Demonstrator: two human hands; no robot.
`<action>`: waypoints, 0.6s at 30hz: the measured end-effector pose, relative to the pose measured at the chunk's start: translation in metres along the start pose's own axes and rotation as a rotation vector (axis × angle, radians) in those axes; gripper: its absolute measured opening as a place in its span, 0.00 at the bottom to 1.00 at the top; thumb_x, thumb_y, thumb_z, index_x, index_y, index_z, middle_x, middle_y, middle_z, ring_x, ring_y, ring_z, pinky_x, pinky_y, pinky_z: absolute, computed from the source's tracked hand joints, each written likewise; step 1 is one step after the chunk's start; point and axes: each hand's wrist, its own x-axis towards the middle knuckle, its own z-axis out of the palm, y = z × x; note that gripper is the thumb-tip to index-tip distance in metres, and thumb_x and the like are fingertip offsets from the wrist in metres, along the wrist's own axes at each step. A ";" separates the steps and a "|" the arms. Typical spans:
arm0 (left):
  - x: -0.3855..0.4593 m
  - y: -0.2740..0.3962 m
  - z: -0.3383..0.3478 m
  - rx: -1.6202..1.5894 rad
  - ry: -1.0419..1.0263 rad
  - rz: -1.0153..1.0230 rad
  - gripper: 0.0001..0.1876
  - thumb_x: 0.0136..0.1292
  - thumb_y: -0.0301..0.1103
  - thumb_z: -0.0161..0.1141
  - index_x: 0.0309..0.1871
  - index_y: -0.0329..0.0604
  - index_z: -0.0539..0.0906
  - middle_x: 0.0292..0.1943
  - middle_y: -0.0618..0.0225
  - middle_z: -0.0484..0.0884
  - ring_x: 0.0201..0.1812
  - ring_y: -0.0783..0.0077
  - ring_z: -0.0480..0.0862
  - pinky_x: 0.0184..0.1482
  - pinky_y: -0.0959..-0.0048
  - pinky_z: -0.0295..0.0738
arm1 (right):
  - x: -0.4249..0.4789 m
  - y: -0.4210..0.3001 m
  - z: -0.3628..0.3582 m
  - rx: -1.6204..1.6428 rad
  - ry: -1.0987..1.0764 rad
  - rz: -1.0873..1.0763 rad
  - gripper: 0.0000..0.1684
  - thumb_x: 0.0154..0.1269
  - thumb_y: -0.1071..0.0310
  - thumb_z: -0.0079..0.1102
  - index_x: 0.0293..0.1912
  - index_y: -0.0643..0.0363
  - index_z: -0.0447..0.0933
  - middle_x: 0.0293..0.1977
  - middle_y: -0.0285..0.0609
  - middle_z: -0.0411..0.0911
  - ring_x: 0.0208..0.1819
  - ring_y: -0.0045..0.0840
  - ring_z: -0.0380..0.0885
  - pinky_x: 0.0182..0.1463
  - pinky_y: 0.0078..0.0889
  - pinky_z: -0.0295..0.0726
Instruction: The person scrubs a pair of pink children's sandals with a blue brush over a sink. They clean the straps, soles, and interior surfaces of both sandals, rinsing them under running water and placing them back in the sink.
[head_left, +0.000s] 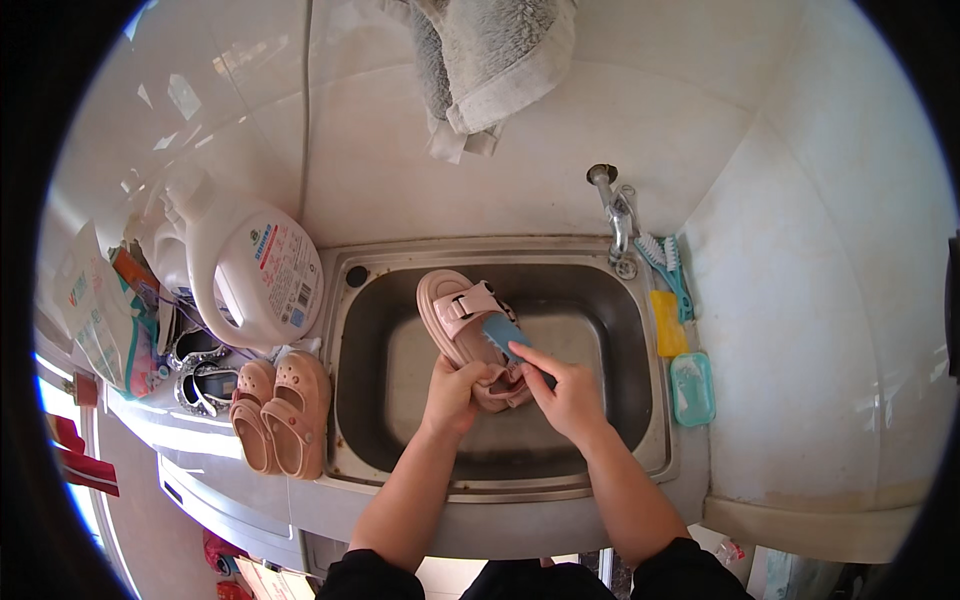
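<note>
Over a stainless steel sink, my left hand grips a pink sandal near its heel end, thumb on the strap. The sandal is tilted, its toe pointing away from me, and its insole faces up. My right hand is closed around the handle of a blue brush. The brush head lies against the insole, just behind the wide front strap with its buckle. Part of the handle and the bristle tips are hidden.
Pink clogs, glittery shoes and a large detergent jug stand left of the sink. A metal faucet is at the back right. Along the right edge lie a teal brush, a yellow bar and a green soap dish. A towel hangs above.
</note>
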 end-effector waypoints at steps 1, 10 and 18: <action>0.001 0.001 0.002 -0.004 0.000 0.022 0.15 0.51 0.15 0.54 0.44 0.32 0.77 0.35 0.62 0.83 0.34 0.71 0.84 0.38 0.74 0.80 | 0.000 0.000 0.001 0.034 0.042 -0.001 0.17 0.65 0.70 0.58 0.54 0.47 0.81 0.32 0.49 0.83 0.29 0.38 0.82 0.31 0.29 0.78; 0.006 -0.002 -0.009 0.018 -0.026 0.068 0.17 0.51 0.15 0.55 0.46 0.35 0.77 0.34 0.65 0.83 0.34 0.74 0.83 0.36 0.75 0.79 | 0.002 -0.002 0.000 0.008 -0.036 -0.082 0.18 0.64 0.67 0.58 0.53 0.42 0.81 0.30 0.48 0.82 0.24 0.39 0.80 0.28 0.33 0.77; -0.007 -0.005 0.007 0.108 -0.195 -0.129 0.20 0.52 0.18 0.57 0.50 0.35 0.74 0.37 0.61 0.82 0.34 0.69 0.84 0.31 0.69 0.82 | 0.004 0.001 0.000 -0.127 -0.021 0.081 0.19 0.67 0.64 0.55 0.57 0.39 0.78 0.24 0.48 0.80 0.24 0.45 0.79 0.28 0.44 0.76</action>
